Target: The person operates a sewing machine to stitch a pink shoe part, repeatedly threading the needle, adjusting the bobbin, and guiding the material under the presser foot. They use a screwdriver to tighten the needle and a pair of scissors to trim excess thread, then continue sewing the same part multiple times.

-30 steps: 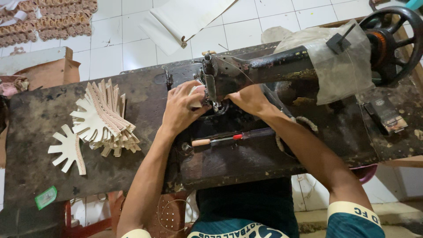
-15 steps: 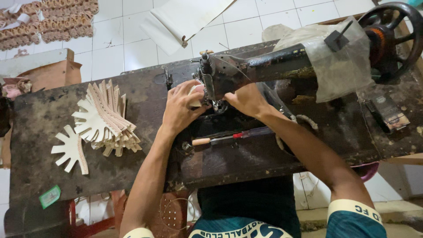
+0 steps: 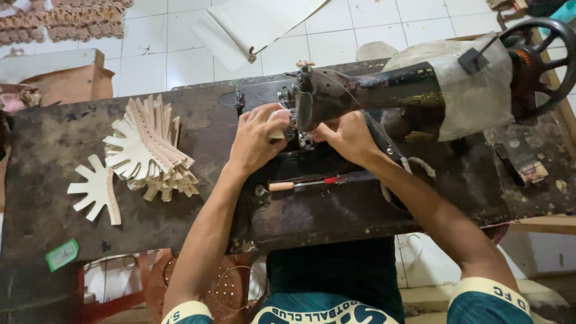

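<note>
Stitching step, by the look of it: both hands sit at the needle end of the old black sewing machine (image 3: 384, 90). The left hand (image 3: 255, 141) pinches a pale cut piece (image 3: 277, 123) just left of the needle; the right hand (image 3: 348, 137) presses flat on the other side, fingers curled. Next move probably calls for feeding it straight and slow. Count-wise: one stack of comb-shaped pieces (image 3: 153, 150) left of the machine, one single piece (image 3: 96, 189) further left, one screwdriver (image 3: 312, 183) in front.
</note>
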